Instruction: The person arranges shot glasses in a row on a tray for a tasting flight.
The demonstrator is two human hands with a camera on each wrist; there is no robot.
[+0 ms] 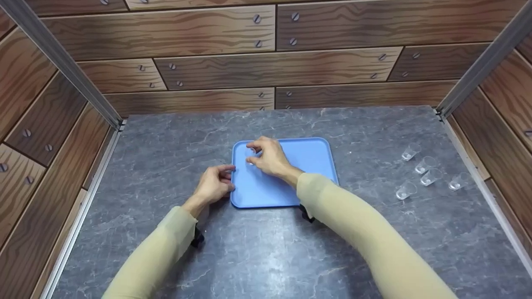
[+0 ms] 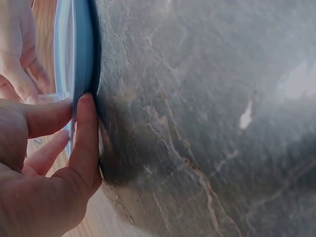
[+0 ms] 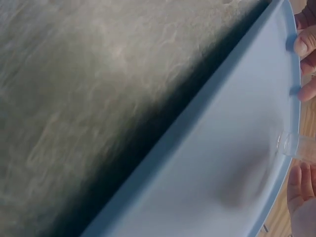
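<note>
In the head view a blue tray (image 1: 299, 158) lies on the table. Over its far left corner my right hand (image 1: 270, 158) holds a small clear cup (image 1: 250, 153) between thumb and fingers. The right wrist view shows the cup (image 3: 292, 145) close to the tray's surface, near the rim, with the fingers (image 3: 296, 185) beside it. My left hand (image 1: 214, 185) is at the tray's left side, its fingertips touching the rim. Up close in the left wrist view, its fingers (image 2: 85, 123) rest against the outer wall of the tray (image 2: 85, 49).
Several more small clear cups, among them one at the front (image 1: 406, 190) and one farthest back (image 1: 410, 152), stand in a loose group on the right of the grey marbled table (image 1: 166, 137). Wood-patterned panels (image 1: 216, 31) with metal frame bars enclose the back and sides.
</note>
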